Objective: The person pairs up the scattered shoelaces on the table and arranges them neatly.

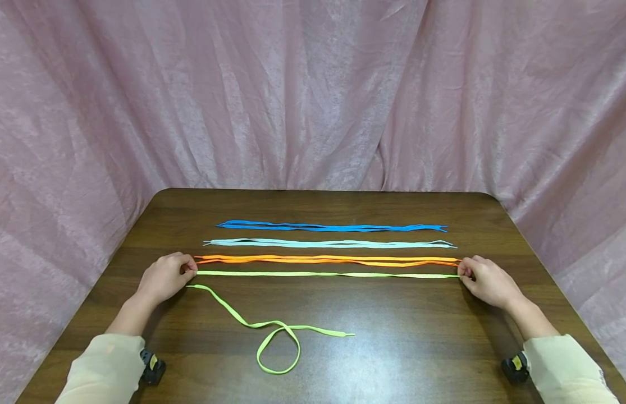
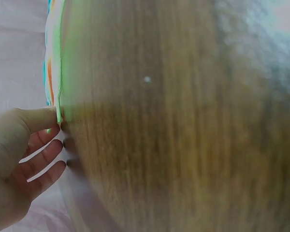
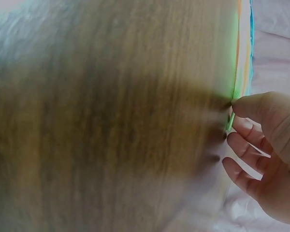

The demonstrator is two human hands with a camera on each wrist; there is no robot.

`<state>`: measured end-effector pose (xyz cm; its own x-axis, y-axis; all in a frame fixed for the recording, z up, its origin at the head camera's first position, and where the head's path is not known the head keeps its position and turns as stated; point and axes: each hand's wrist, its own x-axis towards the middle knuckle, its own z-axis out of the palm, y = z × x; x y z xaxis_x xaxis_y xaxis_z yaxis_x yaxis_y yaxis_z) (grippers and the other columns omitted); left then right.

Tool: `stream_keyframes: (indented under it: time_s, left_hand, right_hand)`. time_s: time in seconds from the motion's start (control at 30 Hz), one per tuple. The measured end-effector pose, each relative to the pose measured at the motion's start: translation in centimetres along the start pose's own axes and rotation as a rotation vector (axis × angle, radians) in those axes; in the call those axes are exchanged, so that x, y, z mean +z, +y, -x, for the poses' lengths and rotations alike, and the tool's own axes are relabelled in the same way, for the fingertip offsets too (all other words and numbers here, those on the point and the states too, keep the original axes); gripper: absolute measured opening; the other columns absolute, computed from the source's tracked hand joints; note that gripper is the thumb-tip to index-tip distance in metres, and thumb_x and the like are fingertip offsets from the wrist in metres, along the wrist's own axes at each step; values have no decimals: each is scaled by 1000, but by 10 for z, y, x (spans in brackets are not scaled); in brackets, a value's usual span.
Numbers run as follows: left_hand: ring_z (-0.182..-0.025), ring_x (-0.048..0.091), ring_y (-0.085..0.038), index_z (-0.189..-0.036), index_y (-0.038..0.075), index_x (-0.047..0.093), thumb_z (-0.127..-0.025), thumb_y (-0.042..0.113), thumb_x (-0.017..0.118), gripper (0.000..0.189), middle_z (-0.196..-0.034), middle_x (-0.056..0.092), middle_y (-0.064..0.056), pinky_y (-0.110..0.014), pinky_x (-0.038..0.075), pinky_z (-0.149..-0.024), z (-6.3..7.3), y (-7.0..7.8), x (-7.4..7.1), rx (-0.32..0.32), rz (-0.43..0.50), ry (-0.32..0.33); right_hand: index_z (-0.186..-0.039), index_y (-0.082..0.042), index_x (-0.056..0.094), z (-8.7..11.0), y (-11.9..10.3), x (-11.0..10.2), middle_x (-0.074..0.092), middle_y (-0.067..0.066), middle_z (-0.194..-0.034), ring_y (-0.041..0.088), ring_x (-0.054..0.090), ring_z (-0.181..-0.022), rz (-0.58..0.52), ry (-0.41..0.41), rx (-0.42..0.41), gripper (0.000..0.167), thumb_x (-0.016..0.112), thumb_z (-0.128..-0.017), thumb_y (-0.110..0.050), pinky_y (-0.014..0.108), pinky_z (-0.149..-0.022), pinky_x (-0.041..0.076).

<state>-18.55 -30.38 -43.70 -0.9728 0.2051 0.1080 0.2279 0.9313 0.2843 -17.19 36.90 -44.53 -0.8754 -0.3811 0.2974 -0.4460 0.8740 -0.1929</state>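
A yellow-green shoelace (image 1: 313,274) runs straight from side to side across the table. My left hand (image 1: 166,276) pinches its left end between thumb and forefinger, as the left wrist view shows with the lace (image 2: 60,63) rising from the fingertips. At the other end my right hand (image 1: 488,281) pinches the tip, and in the right wrist view a bit of green lace (image 3: 230,121) pokes out below the thumb. Just beyond lies a pair of orange shoelaces (image 1: 313,258), side by side. Nearer the front, a second yellow-green shoelace (image 1: 232,311) lies loose with one loop.
Farther back, light-blue shoelaces (image 1: 313,244) and blue shoelaces (image 1: 313,228) lie stretched out parallel to the orange ones. The brown wooden table (image 1: 419,348) has rounded far corners, and a pink curtain (image 1: 313,101) hangs behind it and at both sides.
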Motion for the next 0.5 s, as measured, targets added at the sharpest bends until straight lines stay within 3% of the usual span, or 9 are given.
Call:
stream_keyframes:
  time_s: [0.5]
  left_hand:
    - [-62, 48, -13, -75, 17, 62, -78, 9, 67, 10, -72, 52, 3, -30, 36, -52, 1, -2, -2, -2, -5, 8]
  right_hand:
    - [-73, -18, 54, 1, -3, -4, 46, -7, -71, 8, 45, -65, -4, -43, 16, 26, 69, -68, 3, 25, -56, 37]
